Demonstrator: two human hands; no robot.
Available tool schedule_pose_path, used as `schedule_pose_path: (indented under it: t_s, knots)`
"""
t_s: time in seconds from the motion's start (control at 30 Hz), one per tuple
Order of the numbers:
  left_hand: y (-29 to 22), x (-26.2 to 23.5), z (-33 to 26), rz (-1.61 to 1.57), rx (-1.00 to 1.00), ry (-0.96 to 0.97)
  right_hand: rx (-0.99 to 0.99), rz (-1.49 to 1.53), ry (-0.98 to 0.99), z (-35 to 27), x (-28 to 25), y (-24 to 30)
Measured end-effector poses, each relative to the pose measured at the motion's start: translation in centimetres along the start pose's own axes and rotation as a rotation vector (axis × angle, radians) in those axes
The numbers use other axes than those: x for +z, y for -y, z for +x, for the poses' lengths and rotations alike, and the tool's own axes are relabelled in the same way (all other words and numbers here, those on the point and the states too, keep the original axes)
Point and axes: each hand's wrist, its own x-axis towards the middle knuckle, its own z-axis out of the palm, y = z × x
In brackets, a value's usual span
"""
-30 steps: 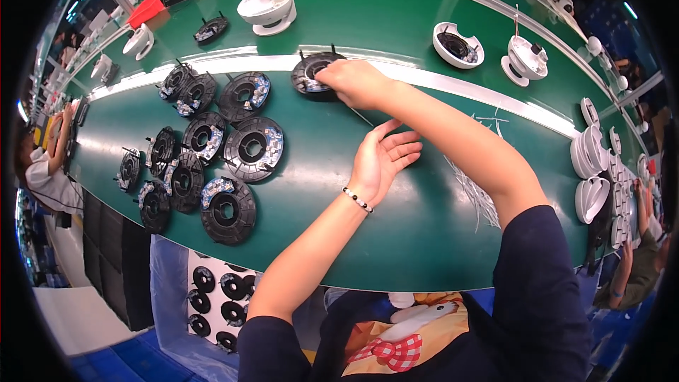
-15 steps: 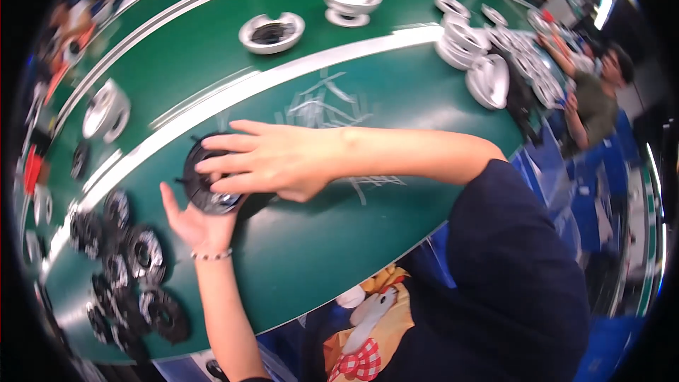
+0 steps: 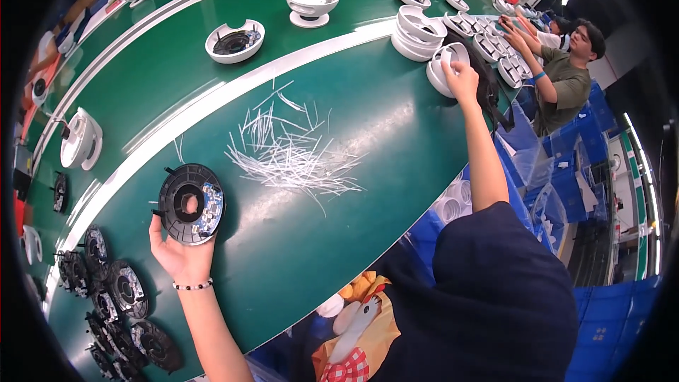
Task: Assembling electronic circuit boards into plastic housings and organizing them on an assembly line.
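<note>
Down on the green table, the left hand has a black ring-shaped disc pinched at its lower rim, fingers closed on it, tilting it up so the small circuit board on its right side shows. Over at the far right, the right hand is stretched right out and curled over the rim of a white dome shell, gripping it at the edge of a cluster of stacked white shells.

So, as I read it: one black disc is picked and in hand, one white shell is being taken, and the two are well apart and not yet joined. Plenty appears left to do: a crowd of loose black discs sits at the table's near-left corner. A scatter of white strips lies between the hands. Up on the far lane a white shell with a black insert stands alone, which looks like a fitted piece.
</note>
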Motion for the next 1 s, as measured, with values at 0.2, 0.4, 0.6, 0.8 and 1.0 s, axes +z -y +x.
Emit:
schedule_pose_path:
  t_s: [0.2,0.4,0.6,0.8,1.0]
  knots:
    - [-1.1,-1.7,0.9,-0.028,0.049,0.042,-0.205,0.016,-0.389,-1.0,-4.1,5.4]
    - [-1.5,-0.9,-0.1,-0.093,0.142,0.17,-0.87,0.161,0.127,-15.0,-14.5,24.7]
    - [-1.3,-1.4,0.7,0.075,0.206,0.142,-1.058,0.971,0.723,-24.9,-11.1,30.2]
    - [-1.4,-1.2,0.3,0.168,0.37,0.082,-0.956,0.851,0.885,-24.6,-10.4,31.8]
    - [-1.2,-0.6,0.2,0.16,0.436,0.084,-1.102,0.444,1.189,-22.3,-11.4,31.9]
